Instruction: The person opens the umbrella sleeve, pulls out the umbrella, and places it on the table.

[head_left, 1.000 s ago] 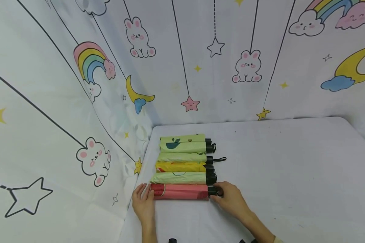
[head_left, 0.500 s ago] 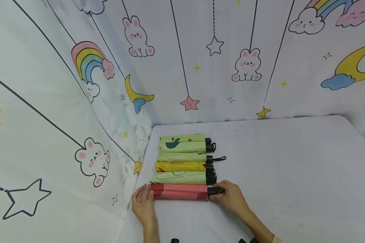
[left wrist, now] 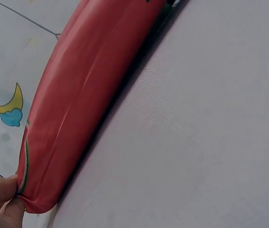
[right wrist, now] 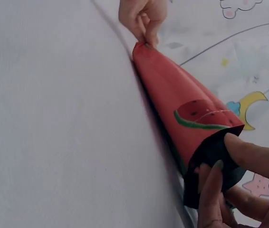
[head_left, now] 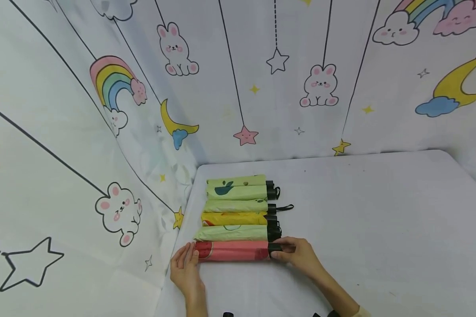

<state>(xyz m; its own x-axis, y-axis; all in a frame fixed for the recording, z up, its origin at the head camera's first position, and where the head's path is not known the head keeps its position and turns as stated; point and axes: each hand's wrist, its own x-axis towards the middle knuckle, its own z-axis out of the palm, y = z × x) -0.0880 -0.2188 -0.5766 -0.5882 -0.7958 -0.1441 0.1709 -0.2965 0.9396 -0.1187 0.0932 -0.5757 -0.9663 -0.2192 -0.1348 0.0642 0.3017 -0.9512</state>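
Note:
A folded red umbrella [head_left: 238,251] with a watermelon print lies nearest the person, at the front of a row. My left hand [head_left: 185,268] pinches the fabric at its left end; the left wrist view has the thumb and a finger [left wrist: 14,209] on that corner. At the other end, my right hand [head_left: 299,255] holds the black handle [right wrist: 215,154], thumb on one side and fingers on the other. Right behind it lie a pale green umbrella [head_left: 234,233], a yellow umbrella [head_left: 234,219] and several more green ones, handles all to the right.
The row rests on the left part of a white-covered table [head_left: 381,220]. A white curtain [head_left: 222,88] with printed rabbits, stars and rainbows stands at the back and left. Small dark objects [head_left: 228,314] poke in at the bottom edge of the head view.
The right hand's fingers have shifted a little left along the black handle, its thumb now over the handle's near side. The left hand stays at the umbrella's left end. The head view has shifted slightly.

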